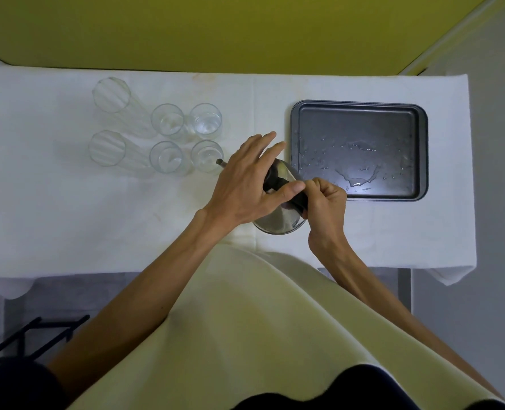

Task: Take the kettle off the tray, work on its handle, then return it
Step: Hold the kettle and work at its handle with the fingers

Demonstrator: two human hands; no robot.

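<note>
Two hands work at the steel kettle (278, 223), which stands on the white-clothed table (68, 217) just beside the near left corner of the dark tray (423, 155), off it. My right hand (325, 202) has its grip clamped on the black handle (300, 199); my left hand (245, 187) lies over the kettle's top, thumb pressed to the handle, fingers spread apart. Water beads on the tray floor. Six clear glasses (168, 119) stand in two rows left of the kettle
</note>
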